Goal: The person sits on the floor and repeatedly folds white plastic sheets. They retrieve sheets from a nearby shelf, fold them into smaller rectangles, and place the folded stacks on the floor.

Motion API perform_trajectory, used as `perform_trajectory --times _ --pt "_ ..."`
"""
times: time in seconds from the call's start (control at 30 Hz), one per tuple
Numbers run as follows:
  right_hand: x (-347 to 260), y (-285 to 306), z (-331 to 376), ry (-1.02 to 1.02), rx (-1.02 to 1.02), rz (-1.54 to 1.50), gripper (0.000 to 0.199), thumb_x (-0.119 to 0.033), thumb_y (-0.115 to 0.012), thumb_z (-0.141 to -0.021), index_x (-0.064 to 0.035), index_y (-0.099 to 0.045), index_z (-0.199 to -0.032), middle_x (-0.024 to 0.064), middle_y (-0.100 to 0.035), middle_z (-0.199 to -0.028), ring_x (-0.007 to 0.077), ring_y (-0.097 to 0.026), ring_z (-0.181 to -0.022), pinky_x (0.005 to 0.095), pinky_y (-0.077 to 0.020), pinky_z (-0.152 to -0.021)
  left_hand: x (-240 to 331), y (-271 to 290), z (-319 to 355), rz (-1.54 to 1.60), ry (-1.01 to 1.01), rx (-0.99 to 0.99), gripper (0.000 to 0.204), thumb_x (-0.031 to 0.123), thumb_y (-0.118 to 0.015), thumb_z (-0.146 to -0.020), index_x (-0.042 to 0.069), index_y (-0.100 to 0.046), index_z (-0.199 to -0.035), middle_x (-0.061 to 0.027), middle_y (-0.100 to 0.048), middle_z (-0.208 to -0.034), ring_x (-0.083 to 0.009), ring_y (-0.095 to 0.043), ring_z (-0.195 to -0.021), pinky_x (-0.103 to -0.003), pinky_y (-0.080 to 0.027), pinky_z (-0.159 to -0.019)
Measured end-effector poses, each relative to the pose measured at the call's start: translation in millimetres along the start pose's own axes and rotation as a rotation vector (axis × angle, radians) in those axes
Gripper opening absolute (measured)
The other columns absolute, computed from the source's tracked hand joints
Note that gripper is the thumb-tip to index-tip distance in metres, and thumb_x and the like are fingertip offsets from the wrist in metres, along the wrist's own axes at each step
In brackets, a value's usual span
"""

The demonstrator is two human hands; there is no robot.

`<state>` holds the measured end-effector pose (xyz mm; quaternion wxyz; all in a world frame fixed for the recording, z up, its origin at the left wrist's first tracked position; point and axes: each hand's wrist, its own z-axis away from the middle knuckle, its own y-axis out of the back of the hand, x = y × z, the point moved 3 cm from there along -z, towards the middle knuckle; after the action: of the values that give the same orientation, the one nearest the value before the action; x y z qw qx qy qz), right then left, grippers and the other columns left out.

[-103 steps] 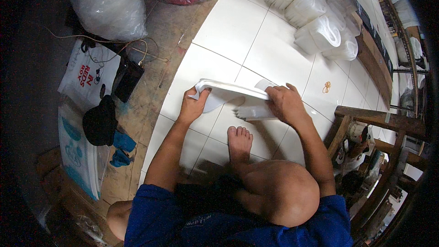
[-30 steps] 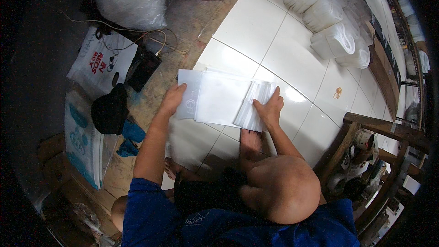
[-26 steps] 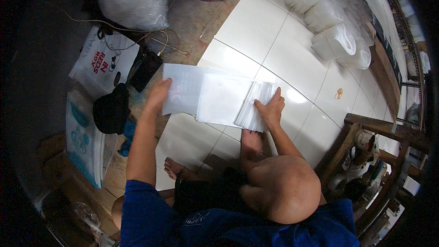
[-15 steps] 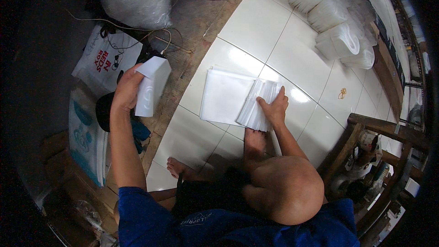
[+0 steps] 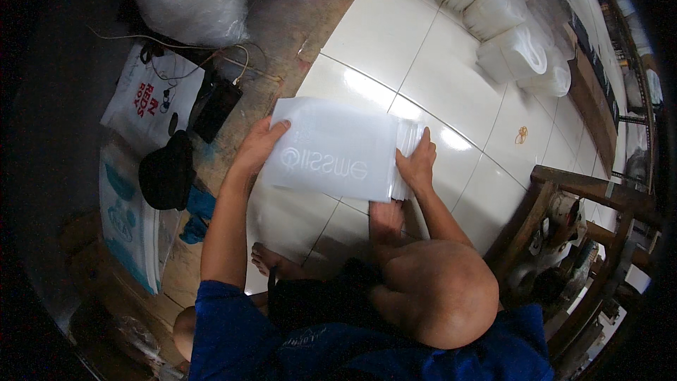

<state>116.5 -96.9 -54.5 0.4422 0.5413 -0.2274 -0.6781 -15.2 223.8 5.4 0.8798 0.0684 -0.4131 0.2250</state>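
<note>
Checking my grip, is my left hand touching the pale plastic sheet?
Touching. The head view shows your left hand gripping the pale plastic sheet, thumb on top.

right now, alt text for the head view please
A person's left hand holds the left edge of a printed translucent plastic sheet; the right hand is on fanned plastic sheets at its other end, over white tiles.

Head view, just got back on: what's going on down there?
A person with bare hands is handling pale plastic sheets over the white tiled floor. The left hand holds the left edge of a frosted printed sheet, spread out flat. The right hand is on the fanned stack at its right end. Rolled white bundles sit farther off, to the right.
</note>
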Motion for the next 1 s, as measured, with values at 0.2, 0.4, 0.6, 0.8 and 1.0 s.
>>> perform_trajectory --times 0.2,0.4,0.6,0.8,1.0 --pt "-5.5 4.5 2.1 0.006 -0.021 -0.024 0.105 -0.037 -0.078 -0.070 0.0061 -0.018 -0.145 0.0312 -0.043 -0.123 0.0447 -0.043 -0.116 0.0525 -0.0394 -0.099 -41.7 -9.8 -23.6 -0.828 -0.543 0.541 0.036 0.015 -0.069 -0.084 -0.001 -0.059 -0.115 -0.0174 -0.064 -0.104 -0.0316 -0.060 -0.099 -0.043 -0.047 -0.089" --pt "-5.5 6.2 0.6 -0.023 -0.042 0.002 0.106 -0.039 -0.077 -0.071 0.0057 -0.017 -0.145 0.0314 -0.042 -0.124 0.0448 -0.043 -0.116 0.0526 -0.0394 -0.099 -31.4 -134.4 -5.6 -0.675 -0.495 0.127 0.047 0.030 -0.072 -0.084 0.000 -0.058 -0.117 -0.0164 -0.062 -0.103 -0.0263 -0.063 -0.087 -0.037 -0.053 -0.075" --pt "-13.7 10.2 5.8 -0.008 -0.061 -0.017 0.105 -0.040 -0.077 -0.071 0.0066 -0.017 -0.145 0.0309 -0.042 -0.124 0.0451 -0.042 -0.116 0.0525 -0.0384 -0.099 -68.9 -174.0 -34.1 -0.768 -0.407 0.091 0.053 0.034 -0.069 -0.081 -0.003 -0.056 -0.116 -0.0224 -0.063 -0.108 -0.0413 -0.062 -0.095 -0.045 -0.050 -0.086" --pt "-8.6 9.9 4.5 0.019 -0.043 -0.038 0.103 -0.037 -0.077 -0.072 0.0078 -0.018 -0.144 0.0303 -0.043 -0.123 0.0444 -0.043 -0.115 0.0526 -0.0371 -0.099 -83.5 -161.7 -43.7 -0.555 -0.222 -0.022 0.049 0.027 -0.068 -0.080 -0.004 -0.056 -0.116 -0.0211 -0.065 -0.100 -0.0323 -0.064 -0.094 -0.040 -0.050 -0.084" --pt "8.7 1.1 -1.4 0.122 -0.008 -0.066 0.099 -0.034 -0.075 -0.073 0.0079 -0.020 -0.144 0.0311 -0.044 -0.123 0.0437 -0.044 -0.114 0.0524 -0.0363 -0.100 -99.2 -168.8 -47.6 -0.211 -0.031 -0.145 0.033 0.021 -0.058 -0.091 -0.005 -0.055 -0.112 -0.0111 -0.063 -0.095 -0.0193 -0.060 -0.083 -0.034 -0.050 -0.074"
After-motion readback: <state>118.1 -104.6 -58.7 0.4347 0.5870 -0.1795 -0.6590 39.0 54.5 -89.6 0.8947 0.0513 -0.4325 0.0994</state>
